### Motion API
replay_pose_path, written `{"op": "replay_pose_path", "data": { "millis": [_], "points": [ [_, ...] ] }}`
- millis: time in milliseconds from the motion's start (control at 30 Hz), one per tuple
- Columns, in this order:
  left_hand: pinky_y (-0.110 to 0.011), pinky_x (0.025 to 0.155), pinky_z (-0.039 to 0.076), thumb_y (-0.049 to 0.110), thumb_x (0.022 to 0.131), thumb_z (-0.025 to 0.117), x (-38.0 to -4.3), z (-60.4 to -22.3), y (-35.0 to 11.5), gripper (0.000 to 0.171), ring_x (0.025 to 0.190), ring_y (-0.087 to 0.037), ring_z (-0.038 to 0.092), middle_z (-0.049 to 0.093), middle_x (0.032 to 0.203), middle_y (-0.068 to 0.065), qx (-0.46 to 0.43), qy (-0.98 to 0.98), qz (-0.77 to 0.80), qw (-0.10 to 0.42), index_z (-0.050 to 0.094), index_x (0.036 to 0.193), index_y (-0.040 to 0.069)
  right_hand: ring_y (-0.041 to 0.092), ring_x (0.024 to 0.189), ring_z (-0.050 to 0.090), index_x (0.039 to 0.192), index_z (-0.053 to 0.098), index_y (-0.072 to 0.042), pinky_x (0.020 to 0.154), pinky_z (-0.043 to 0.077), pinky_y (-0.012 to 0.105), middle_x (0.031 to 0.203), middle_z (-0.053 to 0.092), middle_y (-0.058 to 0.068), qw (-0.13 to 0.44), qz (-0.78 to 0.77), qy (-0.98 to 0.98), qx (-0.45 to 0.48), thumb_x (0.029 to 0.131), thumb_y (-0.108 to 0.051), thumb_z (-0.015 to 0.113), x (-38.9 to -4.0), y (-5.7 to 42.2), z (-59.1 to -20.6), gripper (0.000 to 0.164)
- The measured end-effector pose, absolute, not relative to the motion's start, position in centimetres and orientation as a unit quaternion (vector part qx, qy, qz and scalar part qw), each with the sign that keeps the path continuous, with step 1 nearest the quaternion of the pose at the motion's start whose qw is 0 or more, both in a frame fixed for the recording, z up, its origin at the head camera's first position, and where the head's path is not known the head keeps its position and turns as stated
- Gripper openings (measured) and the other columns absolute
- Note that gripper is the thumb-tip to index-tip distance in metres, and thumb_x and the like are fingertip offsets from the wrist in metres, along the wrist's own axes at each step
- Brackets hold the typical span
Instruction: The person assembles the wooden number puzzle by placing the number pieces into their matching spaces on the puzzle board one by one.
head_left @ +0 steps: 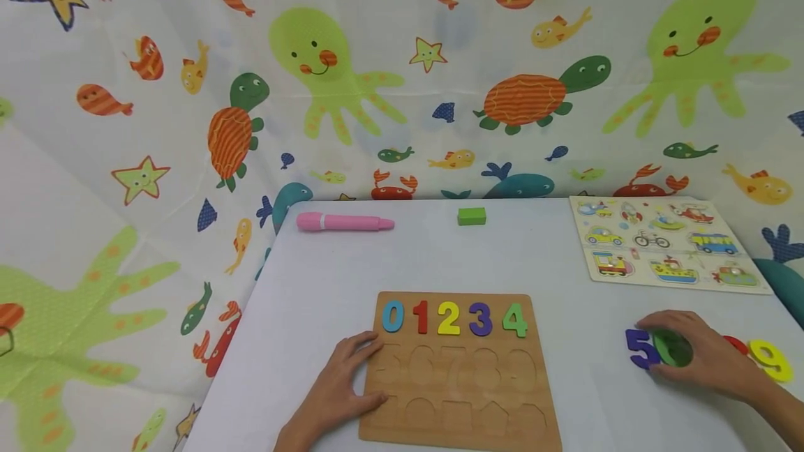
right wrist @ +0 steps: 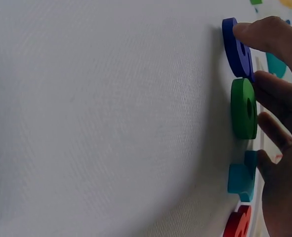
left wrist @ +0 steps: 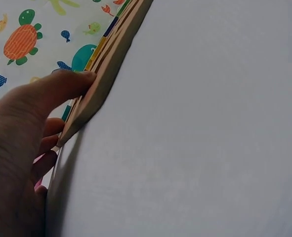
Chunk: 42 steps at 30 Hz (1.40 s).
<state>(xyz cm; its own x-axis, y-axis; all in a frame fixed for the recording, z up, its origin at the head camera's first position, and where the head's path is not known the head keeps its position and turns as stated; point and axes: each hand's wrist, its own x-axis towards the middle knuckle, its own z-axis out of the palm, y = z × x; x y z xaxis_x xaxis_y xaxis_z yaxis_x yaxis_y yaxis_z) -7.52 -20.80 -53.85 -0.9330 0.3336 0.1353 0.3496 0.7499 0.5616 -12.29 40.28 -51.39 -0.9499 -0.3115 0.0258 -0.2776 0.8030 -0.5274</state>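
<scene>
My left hand (head_left: 339, 386) rests at the left edge of a wooden number board (head_left: 458, 361), its thumb on the board's surface and its fingers along the side. Blue 0, red 1, yellow 2, purple 3 and green 4 sit in the board's top row. Over at the right, my right hand (head_left: 697, 354) pinches a purple number 5 (right wrist: 234, 57) between thumb and index finger. Right beside it is a green number piece (right wrist: 240, 111), partly covered by the hand in the head view. A light-blue piece (right wrist: 240, 178) and a red piece (right wrist: 236, 227) follow in line.
A yellow 9 (head_left: 771, 360) lies beyond the right wrist. A vehicle puzzle board (head_left: 668, 246) is at the back right. Toward the back edge of the white table (head_left: 301, 284) are a pink marker (head_left: 345, 222) and a green block (head_left: 472, 216). A sea-animal cloth hangs behind.
</scene>
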Motion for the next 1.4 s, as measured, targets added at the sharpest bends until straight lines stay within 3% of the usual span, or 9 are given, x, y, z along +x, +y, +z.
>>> {"op": "replay_pose_path", "data": {
  "millis": [400,700,833,933,1100,1167,1267,1367,1400],
  "points": [
    [-0.042,0.110,0.037,0.048,0.071,0.085,-7.6,-53.9,-20.7,0.079,0.139,-0.014,0.033,0.040,0.150,0.009,-0.182,-0.937,-0.298,0.014,0.058,0.139,0.018,0.044,0.118,0.036,0.120,0.064,-0.014,0.085,0.037,0.074,0.125,0.053,0.018,0.061,-0.239,0.961,-0.128,0.062,-0.036,0.093,-12.1,40.4,-51.6,0.068],
    [-0.043,0.110,0.037,0.047,0.071,0.085,-7.4,-53.9,-20.5,0.079,0.139,-0.015,0.033,0.040,0.150,0.007,-0.184,-0.936,-0.300,0.015,0.058,0.140,0.017,0.040,0.115,0.039,0.114,0.066,-0.015,0.083,0.040,0.067,0.120,0.055,0.014,0.012,-0.259,0.955,-0.143,0.062,-0.030,0.094,-12.0,40.4,-52.2,0.062],
    [-0.043,0.110,0.038,0.047,0.071,0.085,-7.3,-53.9,-20.5,0.079,0.138,-0.016,0.034,0.041,0.150,0.007,-0.185,-0.935,-0.301,0.017,0.058,0.139,0.017,0.037,0.116,0.041,0.118,0.064,-0.015,0.092,0.039,0.059,0.121,0.056,0.013,-0.011,-0.269,0.953,-0.139,0.066,-0.030,0.093,-11.9,40.2,-52.5,0.061],
    [-0.043,0.109,0.038,0.047,0.071,0.085,-7.3,-54.0,-20.5,0.079,0.138,-0.015,0.034,0.040,0.150,0.007,-0.183,-0.936,-0.300,0.018,0.058,0.139,0.018,0.040,0.116,0.041,0.121,0.061,-0.012,0.095,0.039,0.061,0.123,0.056,0.016,-0.010,-0.277,0.952,-0.127,0.069,-0.031,0.091,-12.1,39.8,-52.4,0.063],
    [-0.043,0.109,0.038,0.047,0.070,0.085,-7.3,-54.1,-20.5,0.079,0.138,-0.014,0.034,0.040,0.150,0.008,-0.181,-0.936,-0.301,0.018,0.058,0.139,0.018,0.042,0.115,0.043,0.124,0.058,-0.007,0.085,0.040,0.070,0.124,0.056,0.020,-0.011,-0.298,0.947,-0.119,0.070,-0.026,0.091,-12.5,38.6,-52.3,0.066],
    [-0.043,0.109,0.039,0.047,0.070,0.085,-7.3,-54.2,-20.5,0.079,0.138,-0.014,0.034,0.040,0.149,0.008,-0.181,-0.936,-0.301,0.019,0.058,0.139,0.018,0.040,0.115,0.043,0.125,0.058,-0.007,0.094,0.040,0.062,0.125,0.056,0.018,-0.023,-0.306,0.944,-0.119,0.070,-0.024,0.091,-12.7,38.0,-52.3,0.066],
    [-0.043,0.109,0.039,0.047,0.070,0.085,-7.3,-54.2,-20.5,0.079,0.138,-0.014,0.034,0.040,0.150,0.009,-0.180,-0.936,-0.303,0.019,0.058,0.139,0.018,0.040,0.115,0.044,0.126,0.059,-0.007,0.096,0.040,0.060,0.125,0.057,0.018,-0.043,-0.321,0.937,-0.129,0.070,-0.021,0.091,-13.1,36.8,-52.3,0.066],
    [-0.043,0.109,0.039,0.048,0.071,0.085,-7.3,-54.2,-20.5,0.079,0.138,-0.014,0.034,0.040,0.150,0.009,-0.178,-0.935,-0.305,0.016,0.059,0.139,0.018,0.038,0.117,0.046,0.127,0.060,-0.010,0.100,0.044,0.037,0.126,0.059,0.015,-0.056,-0.327,0.933,-0.139,0.069,-0.022,0.091,-13.5,35.5,-52.3,0.067],
    [-0.043,0.109,0.038,0.048,0.071,0.085,-7.3,-54.2,-20.5,0.079,0.138,-0.014,0.034,0.040,0.150,0.009,-0.178,-0.935,-0.306,0.016,0.059,0.139,0.018,0.038,0.117,0.047,0.127,0.060,-0.009,0.101,0.044,0.035,0.126,0.059,0.015,-0.059,-0.330,0.931,-0.146,0.069,-0.021,0.091,-13.7,35.0,-52.3,0.067]
  ]
}}
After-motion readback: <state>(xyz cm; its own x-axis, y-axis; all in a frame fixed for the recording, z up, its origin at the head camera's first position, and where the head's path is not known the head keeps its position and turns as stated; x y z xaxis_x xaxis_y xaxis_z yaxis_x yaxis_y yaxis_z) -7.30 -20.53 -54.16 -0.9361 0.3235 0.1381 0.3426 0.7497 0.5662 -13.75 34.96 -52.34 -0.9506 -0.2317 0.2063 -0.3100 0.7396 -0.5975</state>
